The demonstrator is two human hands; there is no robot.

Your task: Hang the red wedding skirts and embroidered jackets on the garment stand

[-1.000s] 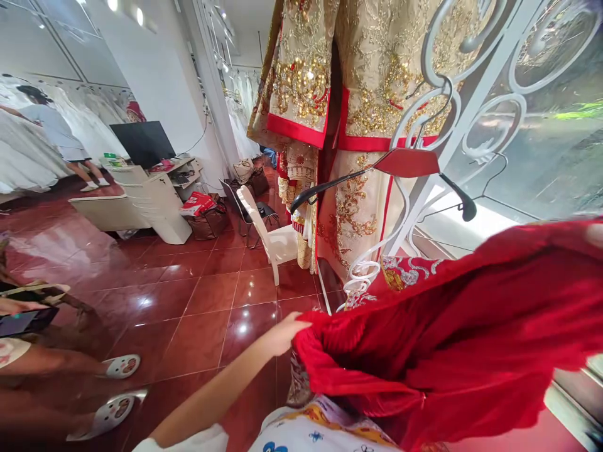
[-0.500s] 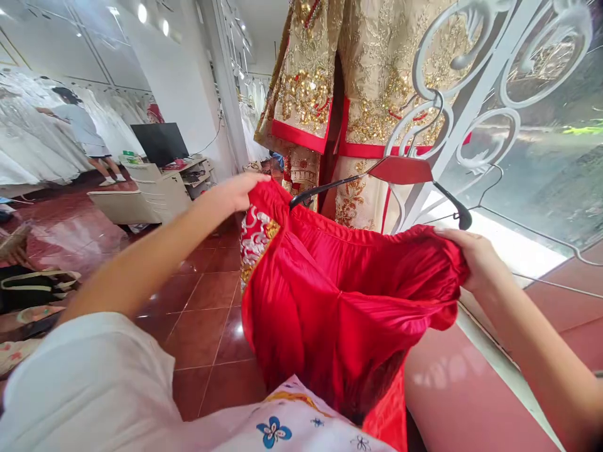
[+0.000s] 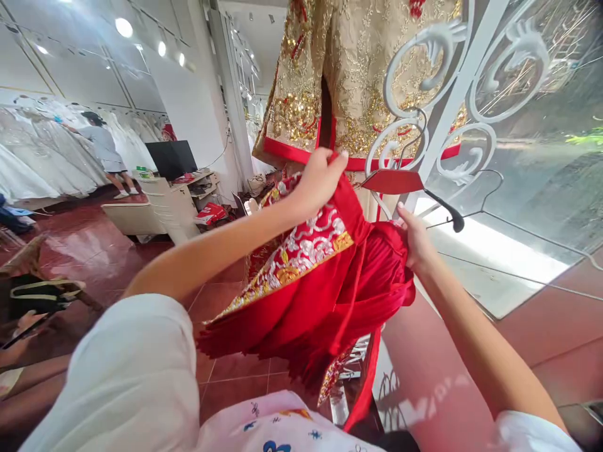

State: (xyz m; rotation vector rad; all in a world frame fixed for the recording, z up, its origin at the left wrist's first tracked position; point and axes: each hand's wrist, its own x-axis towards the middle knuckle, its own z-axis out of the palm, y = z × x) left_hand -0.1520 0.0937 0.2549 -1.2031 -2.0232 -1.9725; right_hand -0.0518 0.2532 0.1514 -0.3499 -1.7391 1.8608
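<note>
Beside hanger (image 3: 393,181), L hand (image 3: 319,179) & R hand (image 3: 413,242) pinch red skirt (image 3: 325,301) w/ closed fingers; slick fabric may slip, embroidery could snag.

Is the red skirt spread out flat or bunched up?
Bunched up: the red skirt hangs in gathered folds between the left hand and right hand, which hold its top edge close together.

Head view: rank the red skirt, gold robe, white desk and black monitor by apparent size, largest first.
1. red skirt and gold robe: about alike, and the skirt is nearer the camera, so unranked
2. white desk
3. black monitor
</note>
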